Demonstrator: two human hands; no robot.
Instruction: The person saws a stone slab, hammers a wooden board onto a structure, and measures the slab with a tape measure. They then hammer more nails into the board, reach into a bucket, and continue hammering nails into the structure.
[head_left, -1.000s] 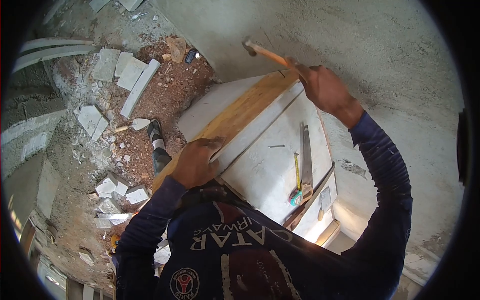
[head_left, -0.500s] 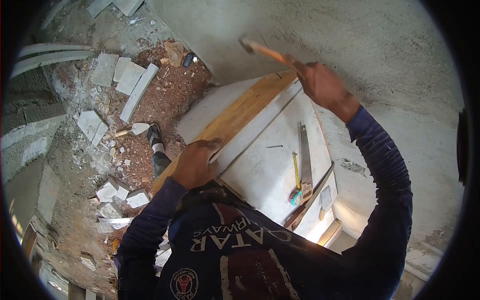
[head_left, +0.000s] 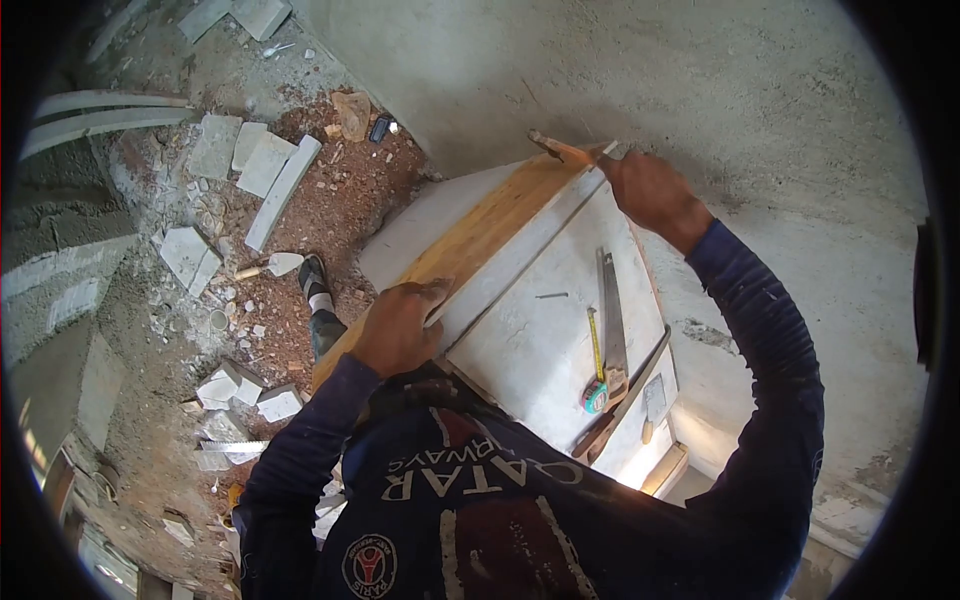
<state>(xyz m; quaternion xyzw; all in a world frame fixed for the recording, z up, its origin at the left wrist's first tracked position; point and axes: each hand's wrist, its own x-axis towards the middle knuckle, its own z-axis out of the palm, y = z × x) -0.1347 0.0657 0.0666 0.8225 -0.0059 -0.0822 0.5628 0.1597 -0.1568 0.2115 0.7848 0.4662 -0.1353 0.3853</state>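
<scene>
My right hand is shut on a wooden-handled hammer, whose head is down at the far end of a yellow wooden plank, close to the grey concrete wall. My left hand presses on the near end of the plank and the pale board edge beside it. The plank lies along the edge of a white work surface.
On the white surface lie a handsaw, a tape measure, a nail and a trowel. Below to the left, the rubble floor holds broken blocks, another trowel and a saw. A shoe shows.
The hammer has swung down from raised against the wall to the plank's far end. My left hand has stayed on the plank.
</scene>
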